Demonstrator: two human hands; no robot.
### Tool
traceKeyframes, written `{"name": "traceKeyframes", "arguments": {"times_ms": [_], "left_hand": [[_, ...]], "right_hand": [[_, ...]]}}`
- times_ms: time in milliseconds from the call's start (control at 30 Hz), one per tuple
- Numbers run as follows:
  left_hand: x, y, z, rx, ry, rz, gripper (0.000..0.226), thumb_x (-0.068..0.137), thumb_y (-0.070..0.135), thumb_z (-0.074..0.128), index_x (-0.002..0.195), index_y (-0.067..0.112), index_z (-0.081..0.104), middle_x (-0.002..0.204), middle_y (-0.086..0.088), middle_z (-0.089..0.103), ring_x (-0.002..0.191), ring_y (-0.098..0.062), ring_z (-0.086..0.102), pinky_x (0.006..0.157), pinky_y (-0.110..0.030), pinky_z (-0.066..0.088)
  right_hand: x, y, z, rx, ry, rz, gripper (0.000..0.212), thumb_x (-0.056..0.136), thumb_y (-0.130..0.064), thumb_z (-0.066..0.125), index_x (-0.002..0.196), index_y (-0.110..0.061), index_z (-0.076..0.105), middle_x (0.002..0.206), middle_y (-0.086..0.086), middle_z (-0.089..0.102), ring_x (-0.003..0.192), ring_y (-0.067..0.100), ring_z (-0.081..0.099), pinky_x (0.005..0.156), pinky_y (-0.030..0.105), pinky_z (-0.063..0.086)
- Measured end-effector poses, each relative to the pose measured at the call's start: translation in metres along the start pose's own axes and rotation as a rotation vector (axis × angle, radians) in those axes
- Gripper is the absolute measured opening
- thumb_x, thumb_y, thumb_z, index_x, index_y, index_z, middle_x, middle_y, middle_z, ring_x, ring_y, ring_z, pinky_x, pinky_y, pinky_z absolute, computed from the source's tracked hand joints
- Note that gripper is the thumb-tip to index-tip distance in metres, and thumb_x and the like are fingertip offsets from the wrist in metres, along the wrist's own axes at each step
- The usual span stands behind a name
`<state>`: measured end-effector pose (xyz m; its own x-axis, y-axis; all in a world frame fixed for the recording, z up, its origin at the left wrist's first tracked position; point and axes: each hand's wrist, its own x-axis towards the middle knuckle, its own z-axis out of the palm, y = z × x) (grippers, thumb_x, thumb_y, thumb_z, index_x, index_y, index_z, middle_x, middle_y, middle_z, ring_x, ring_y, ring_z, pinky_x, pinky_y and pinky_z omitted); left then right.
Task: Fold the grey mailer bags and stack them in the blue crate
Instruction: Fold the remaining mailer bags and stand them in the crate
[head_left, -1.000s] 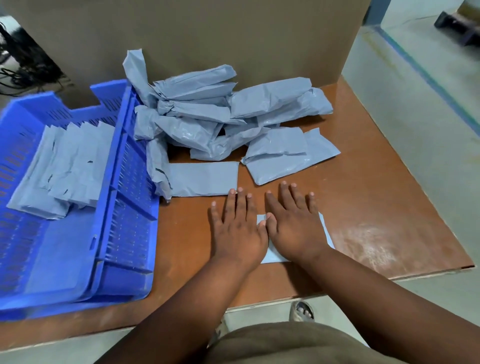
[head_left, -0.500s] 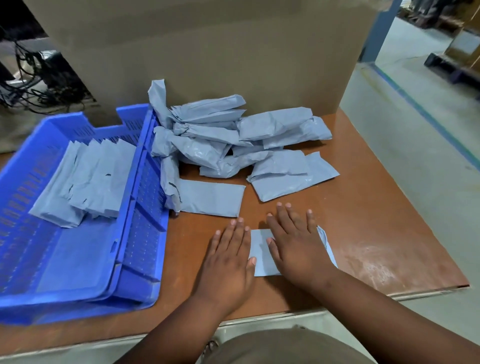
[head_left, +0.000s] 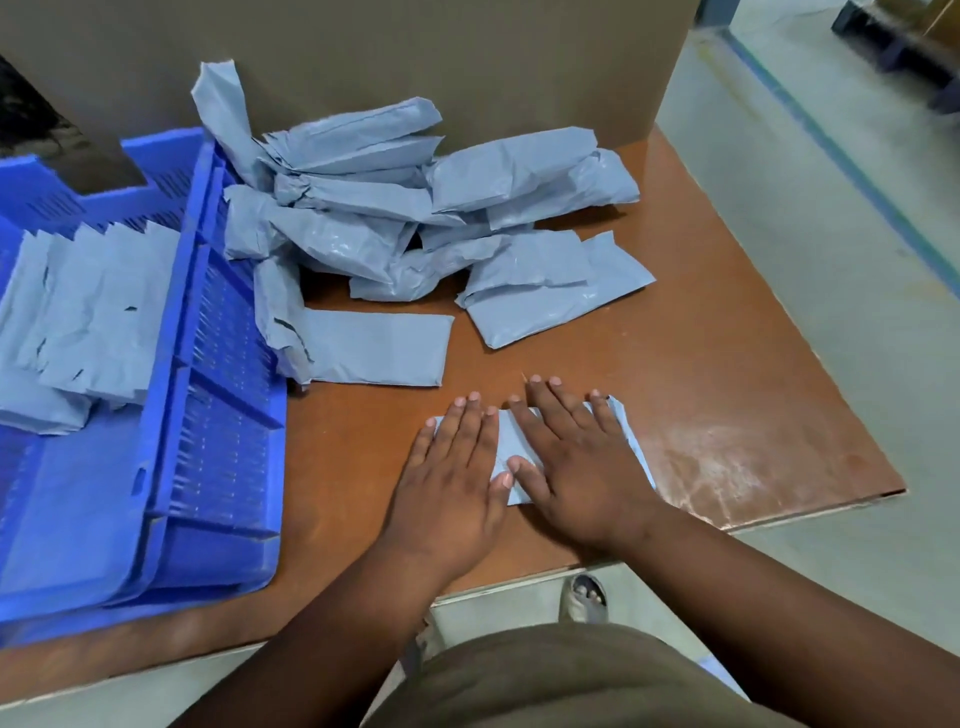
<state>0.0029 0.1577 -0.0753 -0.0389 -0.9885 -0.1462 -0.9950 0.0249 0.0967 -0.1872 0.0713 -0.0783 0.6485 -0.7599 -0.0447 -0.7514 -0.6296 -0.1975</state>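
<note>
The small folded grey plastic mailer bag (head_left: 524, 441) lies flat under both palms, long axis running 9 to 3 o'clock. The left hand (head_left: 453, 480) and right hand (head_left: 576, 467) press it with straight fingers. The blue slatted plastic crate (head_left: 218, 415) sits at 9 o'clock, nearer the left hand.

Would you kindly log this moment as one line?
left hand flat on folded bag | right hand flat on it | crate holds bags

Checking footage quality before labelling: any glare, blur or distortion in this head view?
Head view: hands and folded mailer bag sharp; dull glare patch on the table right of them; wide-angle bending at the cardboard wall; floor corner top right slightly soft.
</note>
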Motion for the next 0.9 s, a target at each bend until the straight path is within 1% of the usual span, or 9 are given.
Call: {"name": "traceKeyframes", "arguments": {"times_ms": [133,267,367,533,667,700,767,833,900], "left_hand": [[-0.001,-0.001,-0.004,0.006,-0.052,-0.036,0.077,0.104,0.061,-0.001,0.169,0.021,-0.014,0.175,0.0,-0.024,0.161,-0.016,-0.023,0.133,-0.048,-0.001],[-0.003,0.001,-0.008,-0.003,-0.062,-0.067,0.08,0.102,0.063,-0.002,0.169,0.021,-0.012,0.175,0.002,-0.024,0.161,-0.014,-0.024,0.132,-0.048,-0.003],[-0.001,0.009,-0.016,-0.024,-0.028,-0.091,0.08,0.102,0.063,-0.002,0.171,0.021,-0.004,0.177,0.001,-0.015,0.162,-0.014,-0.019,0.133,-0.046,-0.004],[0.025,0.05,-0.038,-0.05,0.099,0.022,0.071,0.109,0.052,0.011,0.17,0.017,0.014,0.179,-0.003,0.003,0.164,-0.016,-0.009,0.134,-0.045,0.002],[0.037,0.082,-0.031,0.026,0.061,0.137,0.068,0.108,0.05,0.025,0.168,0.016,0.026,0.178,-0.007,0.013,0.165,-0.027,-0.001,0.131,-0.056,0.006],[0.035,0.083,-0.027,0.065,0.036,0.137,0.069,0.108,0.053,0.026,0.169,0.021,0.023,0.178,-0.007,0.009,0.164,-0.031,-0.004,0.13,-0.061,0.003],[0.03,0.076,-0.02,0.104,-0.007,0.112,0.072,0.107,0.061,0.022,0.17,0.033,0.005,0.179,-0.005,-0.005,0.163,-0.035,-0.014,0.127,-0.068,-0.001],[0.026,0.066,-0.015,0.11,-0.016,0.104,0.073,0.106,0.065,0.018,0.169,0.038,-0.008,0.177,-0.003,-0.017,0.162,-0.032,-0.02,0.127,-0.068,0.0],[0.026,0.062,-0.012,0.101,-0.023,0.118,0.073,0.107,0.064,0.018,0.169,0.037,-0.009,0.177,-0.003,-0.02,0.162,-0.031,-0.021,0.128,-0.065,0.003]], "right_hand": [[-0.011,0.032,-0.012,-0.029,-0.053,0.044,0.077,0.106,-0.072,0.01,0.171,-0.031,0.005,0.178,-0.001,-0.006,0.164,0.021,-0.007,0.132,0.051,0.003],[-0.016,0.053,-0.021,-0.053,-0.086,0.091,0.076,0.107,-0.068,0.004,0.171,-0.027,0.004,0.178,-0.001,-0.009,0.164,0.021,-0.012,0.131,0.055,0.0],[-0.017,0.058,-0.026,-0.041,-0.095,0.072,0.076,0.107,-0.066,0.002,0.171,-0.026,0.007,0.179,-0.001,-0.007,0.164,0.02,-0.013,0.131,0.056,-0.001],[-0.021,0.061,-0.05,-0.015,-0.015,0.093,0.069,0.109,-0.056,0.015,0.169,-0.022,0.019,0.179,0.003,0.001,0.165,0.023,-0.004,0.132,0.055,0.004],[-0.04,0.067,-0.043,-0.081,-0.041,-0.039,0.069,0.108,-0.055,0.026,0.169,-0.02,0.024,0.178,0.007,0.007,0.165,0.026,0.005,0.13,0.06,0.013],[-0.045,0.072,-0.039,-0.082,-0.06,-0.054,0.071,0.108,-0.058,0.026,0.169,-0.022,0.023,0.178,0.006,0.007,0.165,0.026,0.004,0.13,0.06,0.014],[-0.052,0.081,-0.032,-0.064,-0.104,-0.068,0.074,0.108,-0.065,0.022,0.171,-0.027,0.014,0.178,0.002,0.0,0.165,0.024,-0.004,0.131,0.058,0.01],[-0.053,0.084,-0.028,-0.075,-0.104,-0.083,0.075,0.108,-0.069,0.019,0.171,-0.03,0.008,0.178,0.0,-0.004,0.165,0.025,-0.007,0.131,0.059,0.006],[-0.051,0.083,-0.028,-0.095,-0.107,-0.086,0.075,0.107,-0.069,0.019,0.171,-0.03,0.008,0.179,0.0,-0.003,0.165,0.028,-0.004,0.129,0.063,0.006]]}}
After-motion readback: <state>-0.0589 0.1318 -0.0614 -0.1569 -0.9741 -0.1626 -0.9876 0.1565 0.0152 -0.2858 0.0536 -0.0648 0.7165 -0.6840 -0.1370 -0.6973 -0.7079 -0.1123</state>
